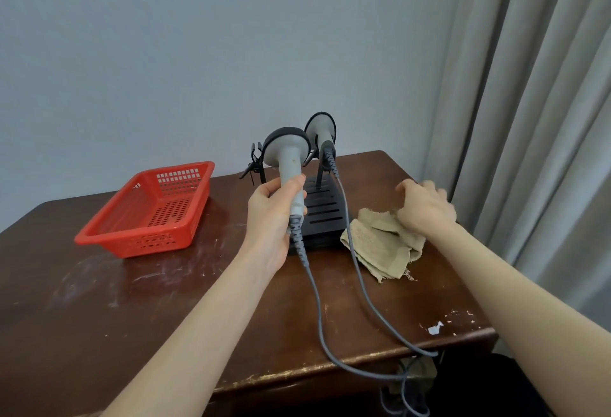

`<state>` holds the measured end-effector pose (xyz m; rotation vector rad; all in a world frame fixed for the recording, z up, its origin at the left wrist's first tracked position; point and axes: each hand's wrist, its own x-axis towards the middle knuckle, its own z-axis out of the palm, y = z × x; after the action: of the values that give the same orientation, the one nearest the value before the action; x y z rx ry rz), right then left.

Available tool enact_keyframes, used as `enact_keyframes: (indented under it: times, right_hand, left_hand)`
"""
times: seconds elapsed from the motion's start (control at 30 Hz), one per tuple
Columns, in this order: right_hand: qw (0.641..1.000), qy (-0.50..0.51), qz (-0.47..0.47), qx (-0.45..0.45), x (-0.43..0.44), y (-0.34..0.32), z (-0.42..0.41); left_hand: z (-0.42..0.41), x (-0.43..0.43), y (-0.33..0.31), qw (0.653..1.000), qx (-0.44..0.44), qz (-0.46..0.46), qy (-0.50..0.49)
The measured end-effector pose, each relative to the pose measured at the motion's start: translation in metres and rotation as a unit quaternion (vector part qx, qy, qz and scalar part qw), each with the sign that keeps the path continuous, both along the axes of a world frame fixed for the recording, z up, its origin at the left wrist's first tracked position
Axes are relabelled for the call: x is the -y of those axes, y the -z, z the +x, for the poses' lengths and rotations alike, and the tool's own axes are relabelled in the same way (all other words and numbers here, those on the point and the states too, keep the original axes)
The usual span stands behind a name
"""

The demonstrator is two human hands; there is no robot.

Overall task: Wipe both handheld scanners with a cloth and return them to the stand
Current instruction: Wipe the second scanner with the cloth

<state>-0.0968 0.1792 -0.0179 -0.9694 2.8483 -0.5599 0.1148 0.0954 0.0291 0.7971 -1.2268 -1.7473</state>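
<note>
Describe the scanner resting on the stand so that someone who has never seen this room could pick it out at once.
On the brown table, right of the red basket, is a black slatted stand. A grey scanner perches on its rear post, round head up. Unlike its twin in the left hand, no hand touches it.

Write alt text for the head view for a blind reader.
The left hand grips a grey scanner by its handle above a brown table, while the right hand touches a beige cloth beside the black stand. A second scanner sits on the stand; a red basket stands at left.
</note>
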Motion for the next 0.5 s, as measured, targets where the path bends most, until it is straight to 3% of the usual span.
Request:
enact_keyframes:
  times: [0.07,0.13,0.17,0.3,0.5]
  right_hand:
    - [0.995,-0.020,-0.051,-0.084,-0.002,-0.004,0.005]
    - [0.983,-0.094,-0.119,-0.106,-0.001,-0.009,0.011]
    - [0.982,-0.130,-0.108,-0.078,0.000,-0.012,0.013]
    - [0.977,-0.184,0.085,0.067,0.002,-0.004,0.016]
    - [0.979,-0.160,0.095,0.082,0.006,0.009,0.011]
  left_hand:
    - [-0.001,0.000,0.000,1.000,-0.001,0.001,0.001]
    - [-0.002,-0.001,-0.001,1.000,0.000,0.000,0.002]
    - [-0.002,-0.001,-0.001,1.000,-0.001,0.001,0.002]
    - [-0.002,-0.002,-0.001,1.000,-0.002,0.003,0.000]
    - [0.001,-0.001,-0.001,1.000,-0.001,0.003,-0.004]
